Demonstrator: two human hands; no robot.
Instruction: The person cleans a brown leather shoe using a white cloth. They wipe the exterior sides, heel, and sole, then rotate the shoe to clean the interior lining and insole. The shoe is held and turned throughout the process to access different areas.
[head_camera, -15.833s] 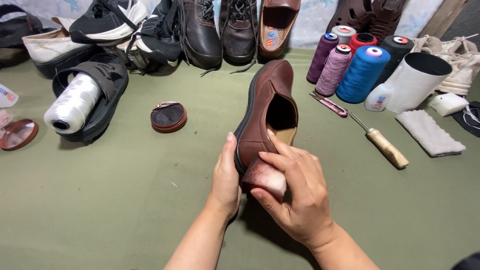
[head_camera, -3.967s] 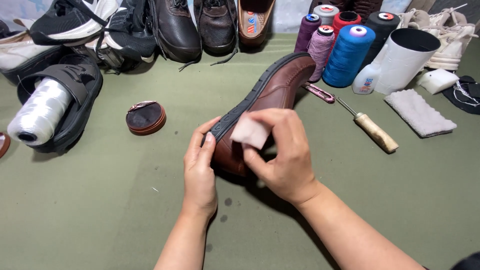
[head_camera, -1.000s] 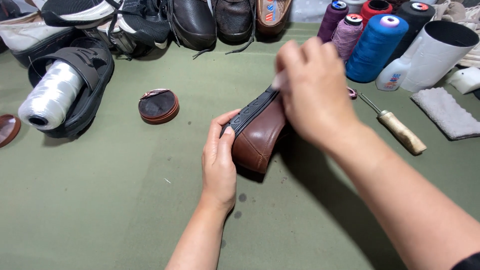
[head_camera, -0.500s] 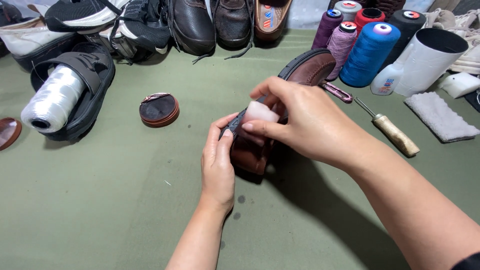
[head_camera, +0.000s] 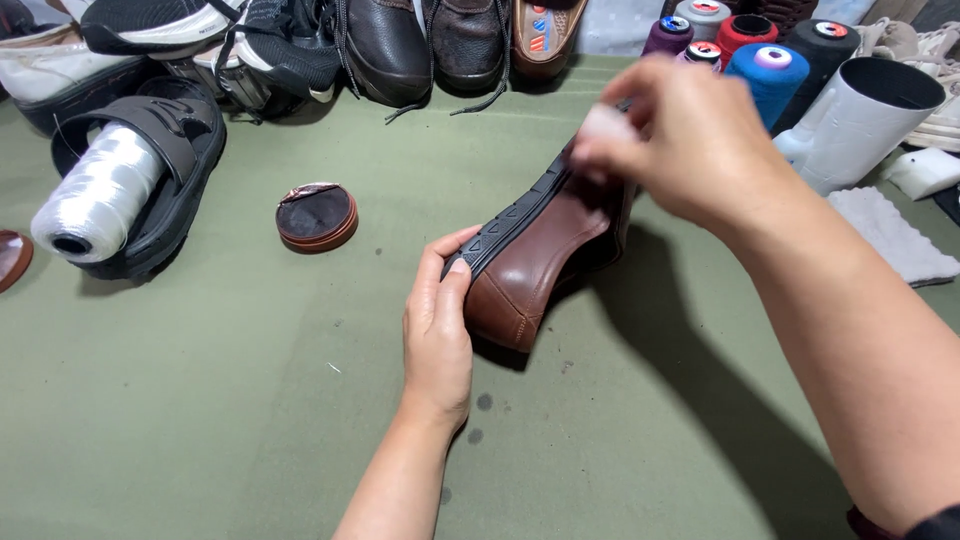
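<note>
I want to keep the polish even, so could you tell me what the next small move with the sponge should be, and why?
Probably draw the sponge back along the shoe toward the heel. The right hand holds it at the toe end, while the left hand steadies the heel, with the side between them bare.

Shoe (head_camera: 535, 265): reddish-brown leather upper, black sole with zigzag tread. Sponge (head_camera: 603, 124) in right hand (head_camera: 690, 140): pale white-pink. Bench (head_camera: 200, 400): olive-green cloth, few dark spots. Polish tin (head_camera: 317, 214): brown rim, dark inside. Thread cone (head_camera: 95, 200) on black sandal (head_camera: 185, 150): white. Spools: blue (head_camera: 772, 75), red (head_camera: 748, 30), purple (head_camera: 668, 33), black (head_camera: 825, 45). Cup (head_camera: 868, 120): white outside, black inside.
</note>
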